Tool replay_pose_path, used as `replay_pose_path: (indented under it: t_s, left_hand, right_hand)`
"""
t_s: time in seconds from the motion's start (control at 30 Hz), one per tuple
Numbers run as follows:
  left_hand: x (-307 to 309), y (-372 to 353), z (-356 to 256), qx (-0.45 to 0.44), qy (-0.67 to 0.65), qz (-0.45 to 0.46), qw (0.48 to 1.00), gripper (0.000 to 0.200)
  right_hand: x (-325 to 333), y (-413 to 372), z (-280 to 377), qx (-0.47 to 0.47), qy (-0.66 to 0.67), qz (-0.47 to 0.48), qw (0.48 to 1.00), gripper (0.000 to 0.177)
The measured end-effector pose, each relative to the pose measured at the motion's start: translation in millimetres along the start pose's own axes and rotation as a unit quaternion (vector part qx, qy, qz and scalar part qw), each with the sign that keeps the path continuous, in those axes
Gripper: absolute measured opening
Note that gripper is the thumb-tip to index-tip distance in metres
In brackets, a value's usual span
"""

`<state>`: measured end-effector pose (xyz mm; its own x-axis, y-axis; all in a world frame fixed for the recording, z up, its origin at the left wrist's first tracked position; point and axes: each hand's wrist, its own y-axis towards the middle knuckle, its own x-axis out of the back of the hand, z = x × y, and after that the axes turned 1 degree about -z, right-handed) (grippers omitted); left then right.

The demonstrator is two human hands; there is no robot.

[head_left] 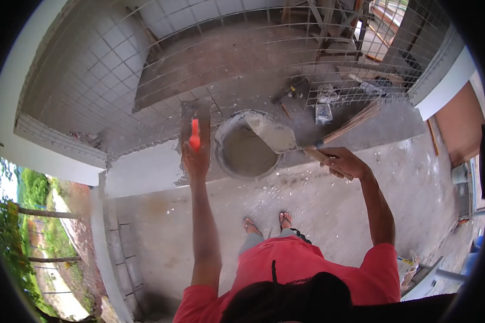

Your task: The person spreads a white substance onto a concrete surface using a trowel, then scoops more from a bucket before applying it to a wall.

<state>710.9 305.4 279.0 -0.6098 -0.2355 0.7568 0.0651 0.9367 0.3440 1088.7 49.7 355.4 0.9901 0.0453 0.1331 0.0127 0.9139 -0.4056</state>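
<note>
My left hand [197, 160] is closed round the red handle of a plastering float [186, 112], whose grey-smeared plate reaches away from me. In my right hand [342, 163] I grip a trowel [272, 133] by its wooden handle. Its mortar-coated blade lies over the far right part of a round tub [220, 153]. Wet grey mortar [248, 152] shows inside the tub, partly covered by the blade. The tub stands between my two hands, on the ledge.
A wire mesh [105, 64] curves across the far side. Beyond my right hand lie a bundle of thin sticks [353, 123], a hammer-like tool [293, 90] and a pale container [323, 113]. White plaster [145, 169] covers the ledge at left. Crumbs litter the concrete floor [328, 210].
</note>
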Motion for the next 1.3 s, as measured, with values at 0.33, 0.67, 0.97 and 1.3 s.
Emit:
replay_pose_path:
  t_s: [0.33, 0.67, 0.97, 1.3]
  left_hand:
    - [57.4, -41.6, 58.1, 0.173, -0.334, -0.022, 0.927, 0.039]
    - [41.2, -76.5, 74.6, 0.327, -0.658, 0.051, 0.676, 0.026]
    - [61.8, -87.0, 90.1, 0.261, -0.709, 0.119, 0.645, 0.055]
    - [46.6, -62.6, 41.3, 0.345, -0.726, 0.221, 0.552, 0.052]
  right_hand:
    - [-34.5, -0.5, 49.1, -0.004, -0.008, -0.023, 1.000, 0.060]
    - [-58.3, -11.3, 44.1, -0.009, 0.052, -0.034, 0.998, 0.064]
    - [-94.2, -28.3, 75.7, -0.003, 0.037, -0.079, 0.996, 0.062]
    - [-154.2, -42.3, 98.9, 0.070, 0.032, -0.153, 0.985, 0.063]
